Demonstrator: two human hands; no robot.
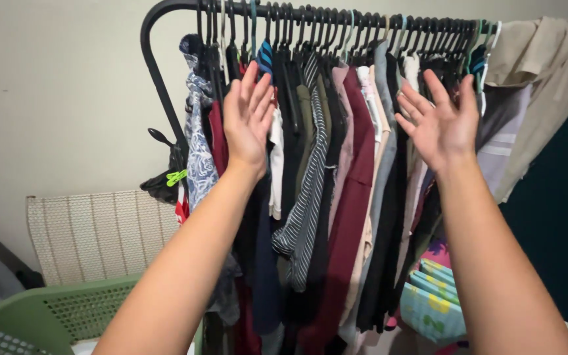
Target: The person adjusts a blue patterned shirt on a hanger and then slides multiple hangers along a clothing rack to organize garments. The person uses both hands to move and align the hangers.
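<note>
A black clothes rack rail (165,8) carries many garments on black hangers, packed tightly side by side. My left hand (248,118) is raised with its fingers apart in front of the left part of the row, near a blue patterned garment (198,158) and a dark red one. My right hand (440,121) is raised open toward the right part of the row, palm facing the clothes. Between my hands hang a grey striped garment (307,197) and a maroon garment (353,197). Neither hand holds anything.
A green plastic laundry basket (41,312) stands at the lower left, with a beige mesh panel (96,233) behind it against the wall. A beige garment (547,72) drapes over the rack's right end. Colourful folded mats (432,302) lie at the lower right.
</note>
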